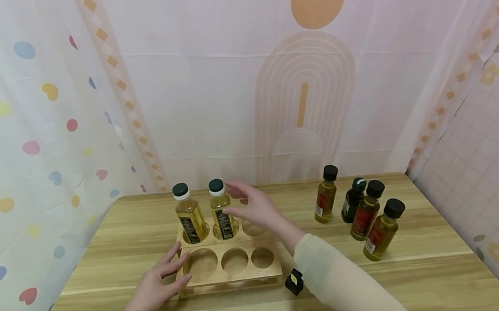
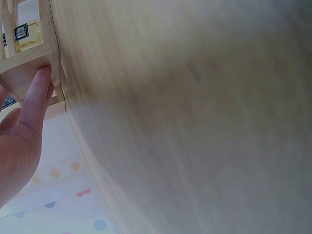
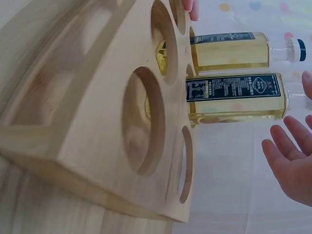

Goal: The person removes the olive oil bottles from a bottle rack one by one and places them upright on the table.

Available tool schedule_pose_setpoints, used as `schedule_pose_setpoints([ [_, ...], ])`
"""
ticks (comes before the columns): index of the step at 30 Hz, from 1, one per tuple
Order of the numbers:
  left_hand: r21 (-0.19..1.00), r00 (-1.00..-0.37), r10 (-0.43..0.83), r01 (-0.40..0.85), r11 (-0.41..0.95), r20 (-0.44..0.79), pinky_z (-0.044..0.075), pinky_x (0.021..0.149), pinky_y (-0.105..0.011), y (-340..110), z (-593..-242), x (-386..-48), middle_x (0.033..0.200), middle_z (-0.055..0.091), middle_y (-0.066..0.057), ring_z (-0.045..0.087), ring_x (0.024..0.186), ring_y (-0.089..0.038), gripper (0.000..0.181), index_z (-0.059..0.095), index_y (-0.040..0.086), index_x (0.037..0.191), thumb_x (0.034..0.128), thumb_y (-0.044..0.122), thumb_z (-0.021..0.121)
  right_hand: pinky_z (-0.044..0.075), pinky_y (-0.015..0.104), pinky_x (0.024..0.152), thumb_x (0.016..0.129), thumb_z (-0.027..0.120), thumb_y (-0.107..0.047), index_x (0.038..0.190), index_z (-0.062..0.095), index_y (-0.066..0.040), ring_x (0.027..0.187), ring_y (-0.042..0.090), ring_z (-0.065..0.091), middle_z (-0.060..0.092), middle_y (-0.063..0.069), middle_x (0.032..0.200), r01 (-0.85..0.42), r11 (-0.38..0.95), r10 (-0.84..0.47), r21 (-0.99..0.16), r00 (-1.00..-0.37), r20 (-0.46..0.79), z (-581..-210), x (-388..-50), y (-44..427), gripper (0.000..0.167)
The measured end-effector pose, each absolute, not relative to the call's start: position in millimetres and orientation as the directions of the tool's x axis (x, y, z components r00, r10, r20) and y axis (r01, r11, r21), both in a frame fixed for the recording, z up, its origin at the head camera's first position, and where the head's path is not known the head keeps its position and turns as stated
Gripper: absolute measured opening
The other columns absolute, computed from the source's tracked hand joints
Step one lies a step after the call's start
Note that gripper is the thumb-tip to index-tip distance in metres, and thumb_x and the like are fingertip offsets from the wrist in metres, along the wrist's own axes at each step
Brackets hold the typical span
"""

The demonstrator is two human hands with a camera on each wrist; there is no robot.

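A two-tier wooden rack (image 1: 221, 278) with round holes stands on the table. Two clear bottles of yellow oil with dark green caps, a left bottle (image 1: 190, 223) and a second bottle (image 1: 222, 218), sit upright in its back row. My left hand (image 1: 155, 283) touches the rack's left end; a straight finger (image 2: 35, 100) lies against that end in the left wrist view. Beside the second bottle's upper part is my right hand (image 1: 256, 208), fingers spread and thumb near the label. In the right wrist view, its fingers (image 3: 285, 146) appear apart from the bottle (image 3: 239, 93).
Several dark-capped bottles stand at the table's right: a red-labelled one (image 1: 324, 198) at the back, a small dark one (image 1: 353, 201), and two more red-labelled ones (image 1: 365, 214) (image 1: 381, 235). A small black object (image 1: 294, 282) shows below the right sleeve. Patterned curtains hang behind.
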State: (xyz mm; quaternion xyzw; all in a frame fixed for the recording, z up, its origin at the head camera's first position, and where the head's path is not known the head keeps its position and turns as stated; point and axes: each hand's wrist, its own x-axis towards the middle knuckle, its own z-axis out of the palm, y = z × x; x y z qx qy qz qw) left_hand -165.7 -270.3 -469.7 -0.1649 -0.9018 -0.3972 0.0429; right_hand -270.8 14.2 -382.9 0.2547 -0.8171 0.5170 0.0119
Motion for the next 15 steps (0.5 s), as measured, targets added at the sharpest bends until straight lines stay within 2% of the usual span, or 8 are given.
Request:
schedule_pose_setpoints([
  [7, 0.701, -0.943, 0.263, 0.328, 0.633, 0.204, 0.042, 0.099, -0.057, -270, -470, -166, 0.156, 0.033, -0.018, 0.035, 0.137, -0.047, 0.054, 0.06, 0.002, 0.135, 0.0897, 0.028, 0.075, 0.045, 0.041, 0.103, 0.088, 0.078, -0.019, 0.146, 0.047, -0.009, 0.123, 0.025, 0.057, 0.061, 0.01, 0.133, -0.412, 0.326, -0.399, -0.851, -0.876, 0.271, -380, -277, 2, 0.067],
  [12, 0.687, -0.943, 0.259, 0.331, 0.647, 0.21, 0.044, 0.098, -0.049, -270, -470, -166, 0.156, 0.034, -0.017, 0.037, 0.136, -0.045, 0.054, 0.061, 0.003, 0.134, 0.0892, 0.029, 0.076, 0.045, 0.042, 0.103, 0.087, 0.078, -0.019, 0.145, 0.049, -0.009, 0.118, 0.025, 0.06, 0.064, 0.01, 0.128, -0.388, 0.321, -0.375, -0.864, -0.89, 0.261, -377, -279, -3, 0.065],
  [15, 0.685, -0.943, 0.258, 0.329, 0.65, 0.209, 0.044, 0.097, -0.044, -270, -470, -166, 0.156, 0.034, -0.017, 0.037, 0.136, -0.045, 0.053, 0.062, 0.004, 0.134, 0.0892, 0.029, 0.076, 0.047, 0.041, 0.101, 0.087, 0.079, -0.02, 0.144, 0.052, -0.013, 0.117, 0.024, 0.061, 0.065, 0.008, 0.126, -0.374, 0.316, -0.362, -0.872, -0.897, 0.253, -375, -279, -5, 0.063],
])
